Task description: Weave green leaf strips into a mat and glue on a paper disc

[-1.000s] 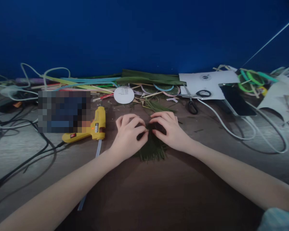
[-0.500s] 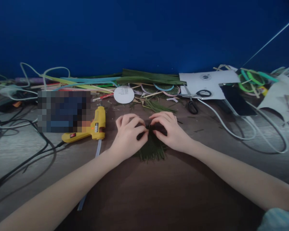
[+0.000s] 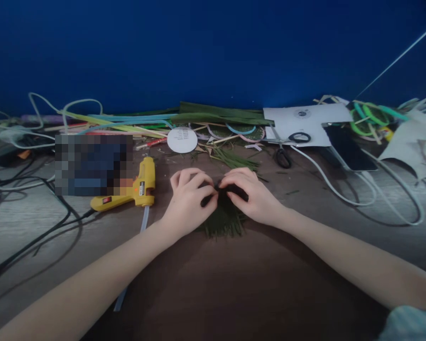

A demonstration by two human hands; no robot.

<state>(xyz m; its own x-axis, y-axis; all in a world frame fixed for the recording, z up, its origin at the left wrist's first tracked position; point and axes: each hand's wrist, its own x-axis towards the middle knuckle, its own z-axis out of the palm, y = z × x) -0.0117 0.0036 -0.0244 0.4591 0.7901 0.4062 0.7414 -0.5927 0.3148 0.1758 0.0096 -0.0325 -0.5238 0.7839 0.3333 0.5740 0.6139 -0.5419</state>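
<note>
Just beyond the middle of the table, my left hand [image 3: 191, 199] and my right hand [image 3: 253, 196] face each other with fingertips almost meeting. Each pinches the top of a dark green fringed leaf piece [image 3: 226, 222], whose cut strands fan out toward me on the table. Its upper part is dark and mostly hidden by my fingers. Left of my left hand lies a yellow hot glue gun [image 3: 146, 182], with a clear glue stick [image 3: 145, 219] sticking out of its back. Black-handled scissors [image 3: 283, 157] rest beyond my right hand.
Along the blue wall [image 3: 213, 52] lie long green leaves [image 3: 216, 113], coloured pipe cleaners, a round white card [image 3: 182, 139] and leaf scraps. White paper [image 3: 301, 125], a phone [image 3: 353, 149] and a white cable are at right. Black cables [image 3: 35, 237] and a blurred-out object [image 3: 92, 165] are at left.
My right hand has shifted very slightly, its fingertips a little nearer the left ones. My left hand and the fringed leaf piece look almost still.
</note>
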